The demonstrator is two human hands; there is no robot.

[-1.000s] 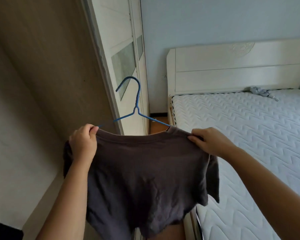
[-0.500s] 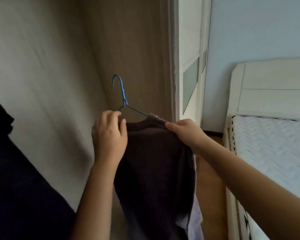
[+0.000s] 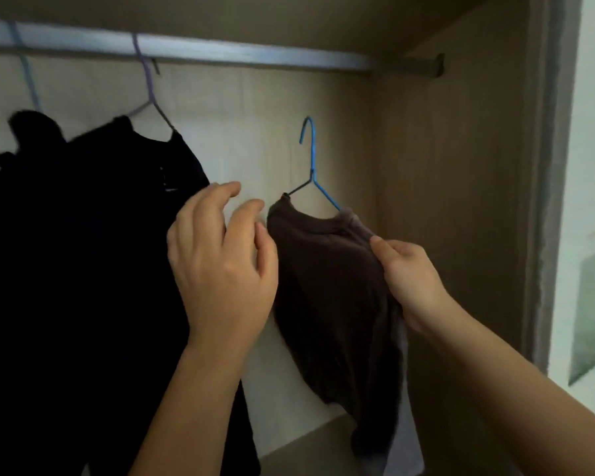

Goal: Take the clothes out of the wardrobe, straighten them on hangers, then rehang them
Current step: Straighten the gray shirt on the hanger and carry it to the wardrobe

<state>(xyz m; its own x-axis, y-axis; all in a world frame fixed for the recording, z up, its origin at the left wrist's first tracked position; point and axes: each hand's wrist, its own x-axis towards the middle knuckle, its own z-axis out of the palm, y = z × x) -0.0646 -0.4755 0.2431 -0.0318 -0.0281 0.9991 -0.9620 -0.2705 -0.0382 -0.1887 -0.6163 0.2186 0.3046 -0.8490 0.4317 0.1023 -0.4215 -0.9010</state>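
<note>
A dark brown T-shirt [image 3: 327, 269] hangs on a blue wire hanger [image 3: 312, 159] inside the wardrobe, its hook held well below the metal rail [image 3: 220, 51]. My right hand [image 3: 409, 280] grips the shirt's right shoulder and carries it. My left hand [image 3: 220, 266] hovers just left of the shirt's collar, fingers loosely spread, holding nothing. A black garment [image 3: 93, 269] hangs from the rail on a purple hanger [image 3: 148, 87] at the left.
Another dark garment [image 3: 31, 128] hangs at the far left on a light blue hanger [image 3: 28, 80]. The wardrobe's brown side wall [image 3: 454, 201] stands close on the right, with the white door frame [image 3: 550, 201] beyond. A shelf edge [image 3: 306, 438] lies below.
My view swung from the bed into the wardrobe and up to the rail. My left hand let go of the shirt's left shoulder; the right hand still holds the shirt, raised toward the rail.
</note>
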